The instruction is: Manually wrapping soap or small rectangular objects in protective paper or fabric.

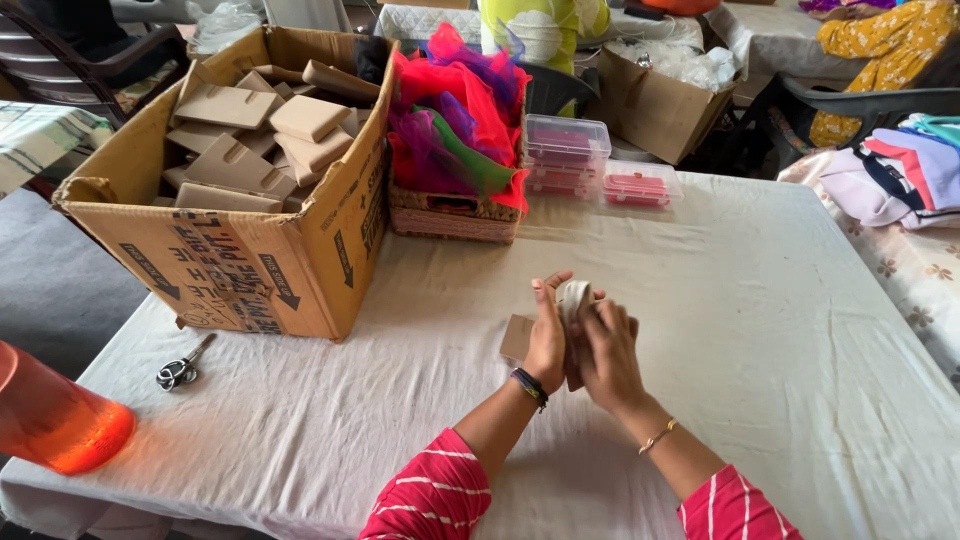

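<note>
My left hand (547, 338) and my right hand (606, 352) are pressed together over the middle of the white-clothed table (760, 330). Between them they hold a small brown cardboard piece (517, 338), whose corner sticks out to the left, and a pale rounded item (573, 296) that shows above the fingers. What the pale item is, I cannot tell. Both wrists carry bracelets and the sleeves are red with white stripes.
A large open cardboard box (250, 260) full of cardboard pieces stands at the left. Beside it is a wicker basket (452, 215) of bright netting fabric, then clear plastic boxes (566, 152). Scissors (182, 369) and an orange plastic container (55, 420) lie near the left edge. Folded clothes (900, 170) lie right.
</note>
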